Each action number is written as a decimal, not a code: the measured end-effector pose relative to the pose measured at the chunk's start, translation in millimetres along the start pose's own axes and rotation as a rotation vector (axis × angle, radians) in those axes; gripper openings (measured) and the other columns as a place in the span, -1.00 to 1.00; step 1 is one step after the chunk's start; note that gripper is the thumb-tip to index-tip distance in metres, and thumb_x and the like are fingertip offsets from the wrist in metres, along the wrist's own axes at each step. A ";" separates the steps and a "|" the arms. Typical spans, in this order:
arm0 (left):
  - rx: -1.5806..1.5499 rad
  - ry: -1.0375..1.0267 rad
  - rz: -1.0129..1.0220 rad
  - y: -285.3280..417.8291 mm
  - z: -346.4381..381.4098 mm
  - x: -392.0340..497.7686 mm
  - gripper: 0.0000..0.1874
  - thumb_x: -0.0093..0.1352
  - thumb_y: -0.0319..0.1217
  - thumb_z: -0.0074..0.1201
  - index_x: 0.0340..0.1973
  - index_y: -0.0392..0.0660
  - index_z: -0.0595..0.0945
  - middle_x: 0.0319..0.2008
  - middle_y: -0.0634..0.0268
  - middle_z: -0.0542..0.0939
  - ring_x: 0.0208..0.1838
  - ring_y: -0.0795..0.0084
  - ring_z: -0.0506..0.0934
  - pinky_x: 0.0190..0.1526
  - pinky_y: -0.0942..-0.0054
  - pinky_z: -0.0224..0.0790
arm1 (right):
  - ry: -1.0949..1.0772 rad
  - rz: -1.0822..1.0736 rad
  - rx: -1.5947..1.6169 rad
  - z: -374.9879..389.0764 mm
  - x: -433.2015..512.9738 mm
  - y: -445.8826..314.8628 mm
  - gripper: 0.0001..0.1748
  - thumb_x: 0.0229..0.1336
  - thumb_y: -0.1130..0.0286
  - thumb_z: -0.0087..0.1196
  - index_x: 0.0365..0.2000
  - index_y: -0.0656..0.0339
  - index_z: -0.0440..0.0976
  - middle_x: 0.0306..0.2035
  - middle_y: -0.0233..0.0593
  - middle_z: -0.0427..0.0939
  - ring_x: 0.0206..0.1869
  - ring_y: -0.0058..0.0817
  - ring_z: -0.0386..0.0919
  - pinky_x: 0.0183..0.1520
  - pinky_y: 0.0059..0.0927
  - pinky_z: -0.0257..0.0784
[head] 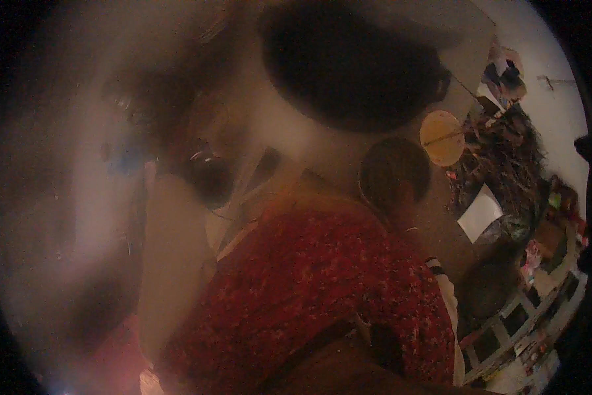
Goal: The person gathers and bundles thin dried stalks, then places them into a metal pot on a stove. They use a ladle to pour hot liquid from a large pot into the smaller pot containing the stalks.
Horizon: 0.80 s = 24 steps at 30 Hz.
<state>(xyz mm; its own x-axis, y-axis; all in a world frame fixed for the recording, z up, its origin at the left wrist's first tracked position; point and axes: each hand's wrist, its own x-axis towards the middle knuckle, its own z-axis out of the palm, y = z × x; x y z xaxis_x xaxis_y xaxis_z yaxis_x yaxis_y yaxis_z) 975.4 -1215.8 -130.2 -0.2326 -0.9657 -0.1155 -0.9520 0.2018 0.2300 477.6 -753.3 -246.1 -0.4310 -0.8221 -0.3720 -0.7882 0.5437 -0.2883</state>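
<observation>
Neither my left hand nor my right hand can be made out in this dim, blurred view. A red patterned garment (316,276) fills the lower middle. Below it, a brown shape (345,365), perhaps a bare limb, crosses the bottom edge. Just above the garment on the right is a dark brown rounded shape (395,170); whether it is an object or a head is unclear. A large dark round object (355,64) lies at the top. Beside the brown shape stands a yellowish disc (441,138) with a thin dark line across it.
On the right, a white rectangular sheet or card (480,214) lies by a dark tangled heap (508,158). Small mixed items (548,242) and a pale frame with dark openings (516,318) are farther down. The left side is hazy, with a pink patch (118,350) low down.
</observation>
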 end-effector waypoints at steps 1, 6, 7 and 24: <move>0.023 -0.013 0.020 -2.1 3.8 0.2 -0.56 0.39 -0.15 -0.05 0.07 -0.15 0.52 -0.16 0.10 0.60 -0.19 0.22 0.59 -0.15 0.25 0.44 | 0.027 -0.024 -0.002 4.1 -1.2 -0.3 -0.21 0.05 0.29 0.15 0.26 0.29 0.08 0.29 0.22 0.10 0.33 0.13 0.09 0.33 -0.08 0.12; 0.106 -0.033 0.016 -7.9 13.3 4.7 -0.55 0.40 -0.15 -0.07 0.08 -0.16 0.50 -0.15 0.09 0.60 -0.20 0.20 0.59 -0.16 0.24 0.44 | 0.020 -0.029 0.052 18.8 17.7 26.2 -0.12 0.02 0.29 0.21 0.29 0.27 0.02 0.30 0.19 0.09 0.34 0.14 0.07 0.34 -0.06 0.11; 0.127 -0.042 0.011 -9.4 19.4 4.4 -0.55 0.41 -0.15 -0.08 0.09 -0.16 0.50 -0.15 0.09 0.60 -0.20 0.20 0.59 -0.16 0.24 0.44 | 0.059 -0.054 0.044 26.8 28.3 34.9 -0.11 -0.02 0.30 0.23 0.27 0.28 0.03 0.29 0.21 0.10 0.32 0.13 0.10 0.32 -0.07 0.13; -1.080 -0.307 -0.310 129.2 10.1 -17.4 -0.73 0.40 -0.23 -0.05 -0.10 -0.11 0.54 -0.26 0.35 0.57 -0.30 0.38 0.56 -0.32 0.34 0.46 | 0.114 0.002 0.021 31.8 41.8 31.1 -0.10 -0.06 0.34 0.25 0.27 0.30 0.04 0.29 0.21 0.10 0.31 0.13 0.13 0.31 -0.11 0.15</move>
<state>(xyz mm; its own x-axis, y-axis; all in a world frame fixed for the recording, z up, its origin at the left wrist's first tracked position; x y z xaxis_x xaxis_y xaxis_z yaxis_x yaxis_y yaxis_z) 854.4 -1171.2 -108.2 -0.1985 -0.8394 -0.5060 -0.3464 -0.4229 0.8374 449.0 -765.3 -298.7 -0.4806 -0.8341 -0.2706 -0.7782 0.5479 -0.3069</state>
